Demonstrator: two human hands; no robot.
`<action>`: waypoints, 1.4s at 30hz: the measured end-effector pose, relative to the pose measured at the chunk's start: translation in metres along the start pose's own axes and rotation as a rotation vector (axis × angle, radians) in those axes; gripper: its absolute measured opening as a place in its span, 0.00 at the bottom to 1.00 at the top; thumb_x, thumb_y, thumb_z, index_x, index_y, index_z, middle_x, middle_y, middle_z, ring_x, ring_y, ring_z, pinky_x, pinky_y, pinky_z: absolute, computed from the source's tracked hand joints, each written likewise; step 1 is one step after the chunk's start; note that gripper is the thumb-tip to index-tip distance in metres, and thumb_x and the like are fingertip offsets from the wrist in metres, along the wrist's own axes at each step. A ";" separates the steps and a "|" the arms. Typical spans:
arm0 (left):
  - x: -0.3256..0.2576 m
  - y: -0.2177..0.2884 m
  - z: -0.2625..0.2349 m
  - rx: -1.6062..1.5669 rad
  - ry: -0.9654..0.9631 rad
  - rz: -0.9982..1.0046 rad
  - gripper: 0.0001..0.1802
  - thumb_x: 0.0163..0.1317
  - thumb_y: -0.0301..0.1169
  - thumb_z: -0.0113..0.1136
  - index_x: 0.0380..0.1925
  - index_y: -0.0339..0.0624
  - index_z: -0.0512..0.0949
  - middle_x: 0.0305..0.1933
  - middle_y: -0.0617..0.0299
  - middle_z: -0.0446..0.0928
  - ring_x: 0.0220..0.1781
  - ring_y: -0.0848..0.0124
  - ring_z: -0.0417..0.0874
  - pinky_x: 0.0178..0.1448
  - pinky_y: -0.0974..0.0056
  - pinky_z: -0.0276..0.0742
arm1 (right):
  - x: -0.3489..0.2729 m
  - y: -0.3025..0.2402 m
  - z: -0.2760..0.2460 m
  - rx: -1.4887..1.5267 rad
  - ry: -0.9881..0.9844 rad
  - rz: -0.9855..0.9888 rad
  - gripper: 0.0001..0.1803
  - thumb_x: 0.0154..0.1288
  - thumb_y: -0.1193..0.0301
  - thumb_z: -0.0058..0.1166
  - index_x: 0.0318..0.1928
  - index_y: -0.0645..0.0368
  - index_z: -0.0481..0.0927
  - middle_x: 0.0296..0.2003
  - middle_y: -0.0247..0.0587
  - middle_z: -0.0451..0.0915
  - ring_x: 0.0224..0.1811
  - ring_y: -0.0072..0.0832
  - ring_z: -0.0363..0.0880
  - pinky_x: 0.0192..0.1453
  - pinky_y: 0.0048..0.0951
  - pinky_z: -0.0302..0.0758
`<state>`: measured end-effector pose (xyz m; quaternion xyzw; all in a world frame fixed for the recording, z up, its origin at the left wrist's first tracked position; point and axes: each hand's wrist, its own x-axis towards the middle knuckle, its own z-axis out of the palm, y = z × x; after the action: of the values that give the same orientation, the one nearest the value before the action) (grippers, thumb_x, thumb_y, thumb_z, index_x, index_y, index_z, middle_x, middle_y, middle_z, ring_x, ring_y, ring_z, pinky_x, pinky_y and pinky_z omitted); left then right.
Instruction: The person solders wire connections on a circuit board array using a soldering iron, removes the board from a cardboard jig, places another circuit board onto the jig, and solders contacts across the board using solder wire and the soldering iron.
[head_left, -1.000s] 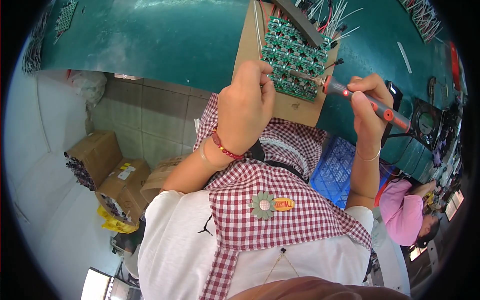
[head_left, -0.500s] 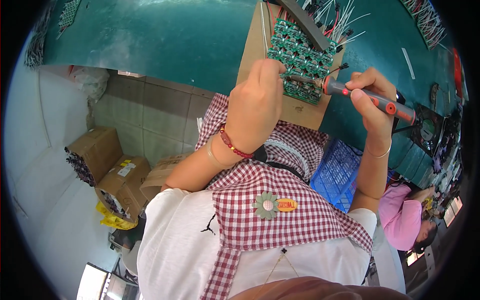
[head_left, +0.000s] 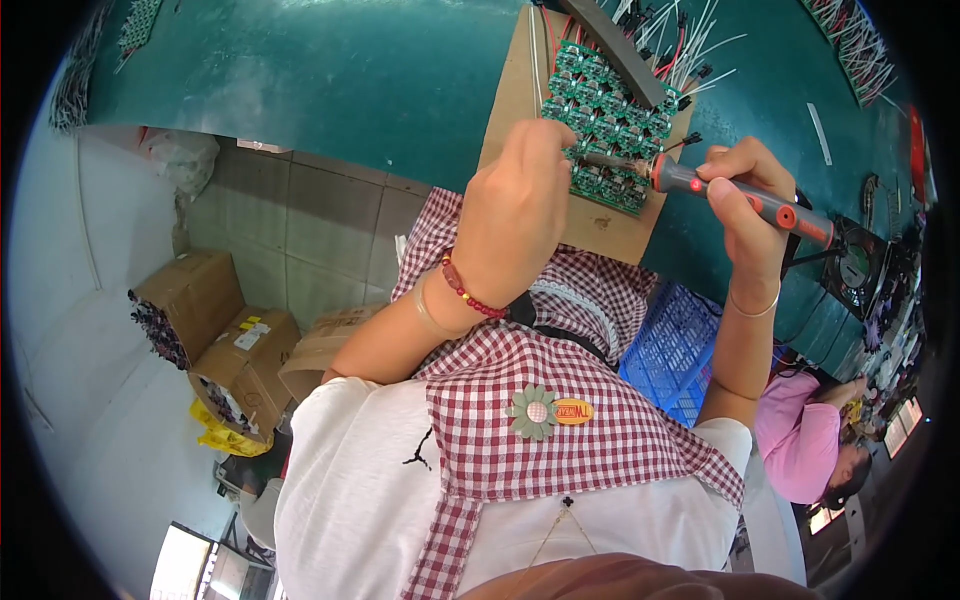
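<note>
A soldering iron with a grey and red handle is gripped in my right hand. Its metal tip points left over a panel of green circuit boards. My left hand is closed in a pinch at the panel's left edge, beside the iron's tip; whatever the fingertips hold is too small to make out. A dark grey bar lies across the upper part of the panel. White, red and black wires fan out behind it. Under the panel is a brown cardboard sheet.
The work surface is a green table. A blue plastic basket sits below its edge. At the right stands a black fan-like device. Cardboard boxes stand at the left. A person in pink sits at the right.
The cardboard sheet and circuit boards have shifted slightly to the right. Both hands and the soldering iron have moved a little the same way; their grips look unchanged.
</note>
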<state>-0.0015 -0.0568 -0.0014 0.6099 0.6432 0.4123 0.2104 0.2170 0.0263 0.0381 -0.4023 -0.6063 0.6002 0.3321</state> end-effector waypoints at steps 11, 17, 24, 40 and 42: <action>-0.001 0.004 -0.017 -0.018 0.032 -0.057 0.11 0.57 0.18 0.60 0.40 0.36 0.72 0.34 0.52 0.76 0.28 0.56 0.81 0.33 0.60 0.77 | -0.011 0.000 -0.012 0.047 0.083 -0.154 0.11 0.59 0.70 0.59 0.36 0.67 0.79 0.30 0.38 0.78 0.29 0.19 0.71 0.33 0.21 0.64; -0.018 0.018 -0.039 -0.721 -0.119 -0.451 0.18 0.62 0.15 0.56 0.49 0.35 0.64 0.39 0.63 0.71 0.36 0.81 0.74 0.38 0.76 0.71 | -0.013 -0.016 0.034 -0.137 0.101 -0.333 0.19 0.59 0.63 0.66 0.47 0.61 0.79 0.39 0.41 0.83 0.42 0.31 0.78 0.45 0.32 0.74; -0.028 0.038 -0.037 -0.955 -0.251 -0.424 0.22 0.60 0.17 0.62 0.50 0.35 0.62 0.39 0.58 0.74 0.39 0.77 0.79 0.40 0.74 0.76 | -0.010 -0.010 0.058 -0.195 -0.216 -0.458 0.20 0.50 0.79 0.68 0.46 0.58 0.80 0.36 0.43 0.81 0.37 0.39 0.77 0.43 0.35 0.74; -0.028 -0.009 -0.073 -0.092 0.065 -0.150 0.10 0.50 0.19 0.67 0.22 0.38 0.74 0.22 0.63 0.72 0.21 0.79 0.72 0.23 0.72 0.66 | -0.013 -0.022 -0.008 -0.153 -0.006 -0.257 0.13 0.59 0.73 0.57 0.42 0.68 0.79 0.25 0.36 0.73 0.25 0.20 0.68 0.30 0.21 0.61; -0.034 -0.016 -0.070 -0.099 0.068 -0.120 0.11 0.50 0.19 0.67 0.22 0.39 0.72 0.21 0.63 0.72 0.19 0.76 0.72 0.22 0.71 0.66 | -0.006 -0.015 -0.013 -0.100 -0.046 -0.236 0.12 0.60 0.72 0.56 0.41 0.68 0.80 0.23 0.35 0.72 0.23 0.18 0.67 0.28 0.20 0.60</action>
<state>-0.0595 -0.1075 0.0181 0.5449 0.6642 0.4507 0.2425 0.2302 0.0276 0.0547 -0.3301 -0.6861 0.5351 0.3661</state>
